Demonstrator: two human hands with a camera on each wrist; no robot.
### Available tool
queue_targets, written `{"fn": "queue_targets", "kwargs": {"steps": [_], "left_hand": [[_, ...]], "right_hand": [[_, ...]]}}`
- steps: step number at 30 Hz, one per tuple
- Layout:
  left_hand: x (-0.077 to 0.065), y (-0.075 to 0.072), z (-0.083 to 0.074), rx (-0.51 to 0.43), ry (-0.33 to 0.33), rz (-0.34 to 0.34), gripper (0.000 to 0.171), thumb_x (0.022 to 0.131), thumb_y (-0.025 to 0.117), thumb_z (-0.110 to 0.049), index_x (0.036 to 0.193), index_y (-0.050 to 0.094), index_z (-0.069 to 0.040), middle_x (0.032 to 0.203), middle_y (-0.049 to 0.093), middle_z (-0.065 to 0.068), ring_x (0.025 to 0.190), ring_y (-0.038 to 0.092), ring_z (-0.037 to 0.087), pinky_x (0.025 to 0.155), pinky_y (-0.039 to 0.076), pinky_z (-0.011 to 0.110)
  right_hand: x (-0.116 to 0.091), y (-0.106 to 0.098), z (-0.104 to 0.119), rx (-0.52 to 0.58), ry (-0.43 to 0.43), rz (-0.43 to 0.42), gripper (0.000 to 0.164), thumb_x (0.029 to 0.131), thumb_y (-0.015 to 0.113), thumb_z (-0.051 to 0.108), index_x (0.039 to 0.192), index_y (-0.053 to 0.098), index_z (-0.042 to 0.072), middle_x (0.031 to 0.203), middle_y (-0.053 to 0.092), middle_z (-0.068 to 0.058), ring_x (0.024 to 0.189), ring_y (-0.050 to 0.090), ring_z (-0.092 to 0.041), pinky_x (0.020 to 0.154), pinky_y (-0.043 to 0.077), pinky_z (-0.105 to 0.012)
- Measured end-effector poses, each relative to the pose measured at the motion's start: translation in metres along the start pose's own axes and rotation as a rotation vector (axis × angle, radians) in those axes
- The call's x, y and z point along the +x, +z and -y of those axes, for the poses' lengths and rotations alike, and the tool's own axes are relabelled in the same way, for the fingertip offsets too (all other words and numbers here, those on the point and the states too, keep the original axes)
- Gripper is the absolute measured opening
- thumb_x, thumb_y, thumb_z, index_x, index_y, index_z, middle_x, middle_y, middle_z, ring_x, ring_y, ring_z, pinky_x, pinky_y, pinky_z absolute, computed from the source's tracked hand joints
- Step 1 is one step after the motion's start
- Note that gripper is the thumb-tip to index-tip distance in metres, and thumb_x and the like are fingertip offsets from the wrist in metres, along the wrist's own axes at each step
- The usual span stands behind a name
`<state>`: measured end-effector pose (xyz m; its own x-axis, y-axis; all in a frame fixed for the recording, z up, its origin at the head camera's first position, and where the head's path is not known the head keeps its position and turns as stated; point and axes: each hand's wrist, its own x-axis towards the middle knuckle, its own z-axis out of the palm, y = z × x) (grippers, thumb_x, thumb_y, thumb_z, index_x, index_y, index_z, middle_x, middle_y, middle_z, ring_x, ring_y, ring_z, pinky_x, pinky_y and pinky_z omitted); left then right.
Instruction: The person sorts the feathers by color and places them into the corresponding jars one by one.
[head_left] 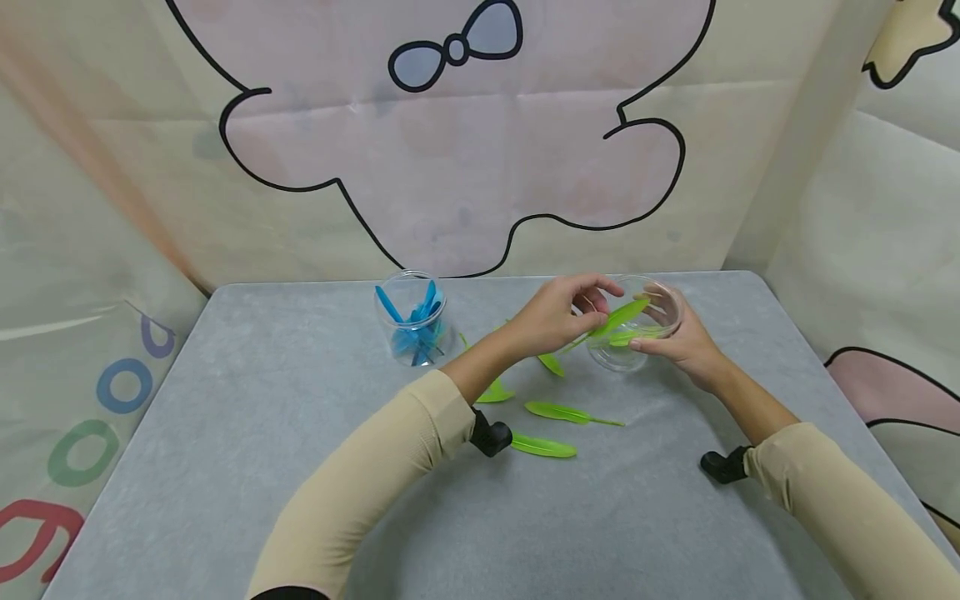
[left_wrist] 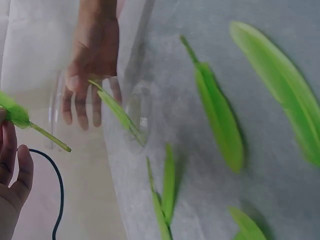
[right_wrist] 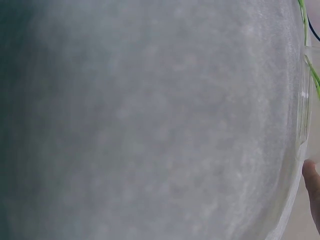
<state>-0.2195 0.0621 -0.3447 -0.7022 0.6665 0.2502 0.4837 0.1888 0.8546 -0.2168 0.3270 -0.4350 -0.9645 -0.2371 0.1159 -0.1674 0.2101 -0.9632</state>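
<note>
My left hand (head_left: 558,315) pinches a lime-green feather (head_left: 624,315) at the mouth of a clear jar (head_left: 617,362). In the left wrist view that feather (left_wrist: 15,115) hangs with its bare quill pointing away from the fingertips. My right hand (head_left: 693,348) grips the jar from the right side, thumb in front and fingers behind, and the jar leans. Inside it lies another green feather (left_wrist: 116,107). Loose green feathers (head_left: 558,412) are spread on the table left of the jar. Only a thumb (right_wrist: 312,182) of the right hand shows in the right wrist view.
A second clear jar (head_left: 400,340) with several blue feathers (head_left: 422,329) stands at the table's back, left of the hands. The grey cloth-covered table (head_left: 300,433) meets a printed fabric backdrop (head_left: 465,158) behind. Green feathers lie beneath the left forearm.
</note>
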Motion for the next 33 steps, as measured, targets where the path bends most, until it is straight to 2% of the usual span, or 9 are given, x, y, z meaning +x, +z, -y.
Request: {"fn": "queue_targets", "kwargs": {"steps": [4,7,10,14,19,22,27,33], "left_hand": [[0.010,0.001,-0.005,-0.012,0.016,-0.028,0.029,0.095,0.064,-0.001,0.123,0.064,-0.006,0.096,0.065,0.005,0.084,0.062,0.012,0.073,0.051,0.021],[0.016,0.002,-0.008,-0.031,0.032,-0.046,0.028,0.095,0.063,0.000,0.123,0.064,-0.005,0.096,0.065,0.006,0.084,0.063,0.013,0.073,0.051,0.022],[0.021,0.000,-0.012,-0.042,0.020,-0.065,0.029,0.096,0.063,-0.001,0.125,0.063,-0.005,0.097,0.065,0.007,0.087,0.063,0.014,0.075,0.051,0.022],[0.027,-0.003,-0.016,-0.060,0.003,-0.117,0.030,0.095,0.063,-0.001,0.125,0.063,-0.006,0.098,0.066,0.006,0.088,0.064,0.014,0.073,0.050,0.020],[0.034,0.000,-0.019,-0.089,0.044,-0.179,0.026,0.094,0.063,0.002,0.120,0.066,-0.003,0.095,0.067,0.008,0.085,0.064,0.013,0.070,0.050,0.021],[0.037,0.004,-0.020,-0.081,0.049,-0.214,0.023,0.095,0.062,0.002,0.117,0.067,-0.002,0.097,0.068,0.008,0.085,0.064,0.012,0.073,0.051,0.019],[0.041,0.010,-0.021,-0.083,0.055,-0.313,0.020,0.096,0.062,0.000,0.116,0.067,-0.002,0.101,0.067,0.008,0.089,0.062,0.012,0.081,0.051,0.019],[0.044,0.016,-0.019,-0.100,0.091,-0.405,0.019,0.096,0.063,0.001,0.114,0.067,0.000,0.101,0.068,0.010,0.090,0.062,0.011,0.082,0.050,0.017]], "right_hand": [[-0.001,0.000,0.000,-0.002,0.003,0.003,0.091,0.083,0.074,-0.010,0.154,0.018,0.007,0.156,0.025,-0.016,0.139,0.034,-0.025,0.094,0.045,-0.013],[-0.001,0.000,0.000,0.016,-0.016,0.010,0.090,0.082,0.074,-0.011,0.152,0.021,0.010,0.153,0.031,-0.013,0.137,0.037,-0.023,0.096,0.045,-0.015],[-0.001,0.000,-0.002,0.031,-0.042,0.020,0.090,0.082,0.073,-0.013,0.152,0.023,0.013,0.149,0.034,-0.010,0.136,0.038,-0.024,0.097,0.045,-0.017],[-0.001,-0.001,-0.002,0.043,-0.051,0.027,0.088,0.083,0.071,-0.014,0.152,0.023,0.013,0.150,0.031,-0.016,0.137,0.037,-0.027,0.096,0.046,-0.016],[-0.001,-0.001,-0.002,0.033,-0.038,0.021,0.085,0.084,0.071,-0.013,0.151,0.023,0.009,0.150,0.030,-0.020,0.137,0.037,-0.027,0.093,0.046,-0.014],[-0.001,-0.001,-0.003,0.049,-0.037,0.018,0.086,0.083,0.071,-0.014,0.150,0.024,0.008,0.149,0.032,-0.019,0.137,0.038,-0.025,0.094,0.046,-0.015],[-0.001,-0.001,-0.003,0.059,-0.034,0.015,0.086,0.082,0.072,-0.014,0.150,0.025,0.010,0.150,0.031,-0.025,0.136,0.039,-0.022,0.095,0.046,-0.015],[0.001,0.000,-0.002,0.063,-0.033,0.013,0.088,0.082,0.072,-0.014,0.152,0.020,0.002,0.150,0.030,-0.025,0.136,0.039,-0.023,0.093,0.046,-0.014]]}}
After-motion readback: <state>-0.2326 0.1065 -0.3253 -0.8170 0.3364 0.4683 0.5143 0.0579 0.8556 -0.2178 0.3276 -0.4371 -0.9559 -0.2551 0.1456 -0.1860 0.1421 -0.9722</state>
